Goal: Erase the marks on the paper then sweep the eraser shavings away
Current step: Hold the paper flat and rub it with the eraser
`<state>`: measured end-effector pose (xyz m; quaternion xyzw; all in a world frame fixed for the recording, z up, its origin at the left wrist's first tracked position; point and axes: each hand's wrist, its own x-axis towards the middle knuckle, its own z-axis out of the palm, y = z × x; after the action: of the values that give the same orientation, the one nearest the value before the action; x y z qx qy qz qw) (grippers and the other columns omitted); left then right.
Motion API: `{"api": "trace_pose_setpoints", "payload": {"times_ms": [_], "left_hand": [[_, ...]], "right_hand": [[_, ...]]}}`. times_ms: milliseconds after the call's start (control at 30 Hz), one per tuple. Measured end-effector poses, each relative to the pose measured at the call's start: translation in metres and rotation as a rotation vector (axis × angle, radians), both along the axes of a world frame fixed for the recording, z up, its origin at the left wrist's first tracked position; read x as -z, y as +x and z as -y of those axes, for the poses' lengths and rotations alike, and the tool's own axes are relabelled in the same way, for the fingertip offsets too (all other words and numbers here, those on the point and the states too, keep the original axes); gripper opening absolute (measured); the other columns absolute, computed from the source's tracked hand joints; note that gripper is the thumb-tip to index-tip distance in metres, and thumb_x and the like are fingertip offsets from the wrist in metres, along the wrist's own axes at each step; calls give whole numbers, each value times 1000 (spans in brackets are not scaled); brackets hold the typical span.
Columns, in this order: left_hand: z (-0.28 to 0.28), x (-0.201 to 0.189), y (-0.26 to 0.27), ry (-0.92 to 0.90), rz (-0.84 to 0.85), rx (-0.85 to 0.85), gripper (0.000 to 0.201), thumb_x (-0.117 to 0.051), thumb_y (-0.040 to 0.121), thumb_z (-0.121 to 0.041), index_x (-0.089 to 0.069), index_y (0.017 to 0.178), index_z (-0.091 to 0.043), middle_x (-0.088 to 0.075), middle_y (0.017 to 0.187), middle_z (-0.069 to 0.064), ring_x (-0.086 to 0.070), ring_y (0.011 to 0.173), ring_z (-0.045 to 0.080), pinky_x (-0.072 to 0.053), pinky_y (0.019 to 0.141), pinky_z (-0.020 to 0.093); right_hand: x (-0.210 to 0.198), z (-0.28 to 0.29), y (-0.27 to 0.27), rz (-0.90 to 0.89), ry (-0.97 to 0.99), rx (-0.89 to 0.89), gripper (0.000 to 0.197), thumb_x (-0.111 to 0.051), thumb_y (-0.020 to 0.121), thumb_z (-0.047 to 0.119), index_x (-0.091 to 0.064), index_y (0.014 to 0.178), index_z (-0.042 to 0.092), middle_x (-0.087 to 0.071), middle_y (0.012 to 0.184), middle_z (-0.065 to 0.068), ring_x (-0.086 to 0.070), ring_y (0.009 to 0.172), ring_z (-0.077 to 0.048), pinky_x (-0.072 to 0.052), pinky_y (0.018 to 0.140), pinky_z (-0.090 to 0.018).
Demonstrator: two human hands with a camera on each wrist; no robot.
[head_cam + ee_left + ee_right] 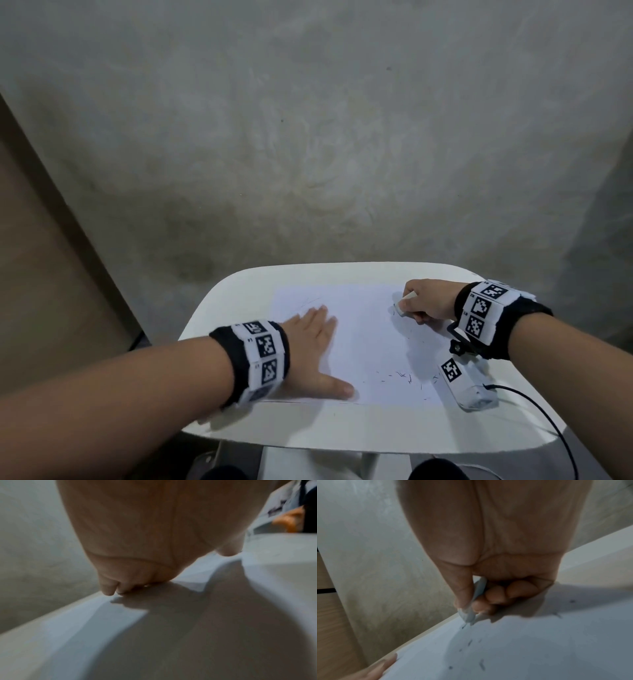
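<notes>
A white sheet of paper (363, 342) lies on a small white table (342, 431). My right hand (424, 303) pinches a white eraser (402, 305) between thumb and curled fingers, its tip pressed to the paper's far right part. In the right wrist view the eraser (471, 609) touches the paper (539, 649) beside a dark mark. Dark eraser shavings (404, 375) lie scattered over the paper's near right area. My left hand (315, 346) lies flat with straight fingers on the paper's left side. Faint pencil marks (308, 301) show beyond its fingertips.
A white device with a square code tag (466, 387) and a black cable (548, 421) lies on the table's right side, below my right wrist. Beyond the table is a grey concrete floor (308, 154). A wooden panel (34, 274) stands at the left.
</notes>
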<state>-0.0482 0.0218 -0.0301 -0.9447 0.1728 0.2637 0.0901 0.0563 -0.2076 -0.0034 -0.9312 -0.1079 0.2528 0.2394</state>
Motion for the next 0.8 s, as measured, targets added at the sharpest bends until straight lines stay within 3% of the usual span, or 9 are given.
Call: {"api": "trace_pose_setpoints", "payload": {"times_ms": [100,167,267,367,433,533,633,700,800], "left_hand": [[42,-3,-17,-113,-64,241,108,-33,86,-81,20,154,-16,32,158,7,24,148,23,9,120,42],[61,-6,-19,-161,-63,378,98,-33,93,-73,17,155,-16,28,160,3,21,149,18,10,119,42],[52,-12,-1,-202,14,241,101,-37,92,-72,19,155,-15,27,160,3,20,149,16,7,122,45],[14,-17,24,-179,55,0,117,-49,83,-77,19,155,-15,28,161,3,20,149,18,3,122,47],[-9,-13,33,-141,21,-86,127,-57,75,-81,20,154,-19,29,160,1,21,149,18,3,122,49],[-25,0,35,-129,-5,-129,133,-65,69,-79,22,153,-25,30,160,-2,21,149,16,1,122,51],[-25,5,38,-129,0,-145,136,-68,66,-79,24,153,-27,32,159,-4,23,149,16,1,122,51],[-25,6,39,-126,6,-153,137,-68,65,-79,25,152,-28,32,159,-5,23,149,16,0,122,50],[-27,10,40,-136,20,-159,138,-69,63,-79,25,152,-30,31,160,-4,22,149,16,-1,122,51]], "right_hand": [[3,0,0,-14,34,18,10,-52,88,12,-50,83,3,-49,69,-19,-36,48,-21,-30,47,-24],[5,2,2,10,71,53,8,-53,88,11,-51,85,4,-51,60,-14,-38,44,-19,-31,47,-24],[-1,3,1,94,123,77,4,-54,89,14,-56,85,12,-54,53,-4,-47,42,-16,-36,47,-21],[-14,-5,-2,233,79,6,12,-60,90,24,-58,78,19,-57,60,5,-52,57,-13,-41,53,-18],[-17,-16,-7,260,8,-70,16,-57,92,31,-58,82,18,-58,67,7,-53,67,-13,-41,62,-24],[-14,-37,-17,299,-167,-222,16,-53,93,28,-62,102,16,-61,95,2,-55,92,-18,-37,75,-25],[-13,-58,-18,377,-295,-327,30,-52,92,18,-54,121,14,-58,121,-4,-53,113,-23,-37,81,-25],[-13,-71,-13,420,-331,-357,27,-50,89,10,-59,115,8,-61,118,-9,-57,107,-27,-43,82,-28],[-11,-82,-8,436,-391,-422,25,-51,83,3,-66,102,8,-67,108,-9,-56,91,-22,-42,73,-27]]}}
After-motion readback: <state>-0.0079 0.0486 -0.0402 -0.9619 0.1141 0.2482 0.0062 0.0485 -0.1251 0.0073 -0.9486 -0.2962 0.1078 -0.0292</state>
